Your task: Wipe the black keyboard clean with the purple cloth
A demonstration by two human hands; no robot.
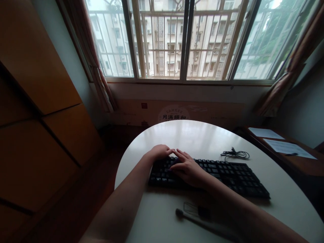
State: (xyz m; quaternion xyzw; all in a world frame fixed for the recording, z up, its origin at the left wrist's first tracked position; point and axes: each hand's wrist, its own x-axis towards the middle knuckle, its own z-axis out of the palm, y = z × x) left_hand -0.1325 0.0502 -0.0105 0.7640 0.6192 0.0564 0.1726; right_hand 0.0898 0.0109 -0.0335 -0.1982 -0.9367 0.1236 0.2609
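Note:
A black keyboard [227, 175] lies on the round white table. My left hand [160, 152] is closed over its far left edge, with the fingertips partly hidden. Over the left part of the keys is my right hand [186, 167], its fingertips meeting those of the left. Between its thumb and fingers a small dark, purplish thing shows, too unclear to name. In front of the keyboard lie a toothbrush [180, 212] with grey bristles and a thin wire loop [190, 208] with a dark block [203, 212] at its end. My right forearm hangs over that area.
A coiled black cable [236, 154] rests on the white table [152, 216] behind the keyboard. At the right, a brown desk [303, 165] holds paper sheets [288, 147] and a dark pen [291, 154]. Wooden cabinets [60, 135] stand left; a barred window [162, 44] is ahead.

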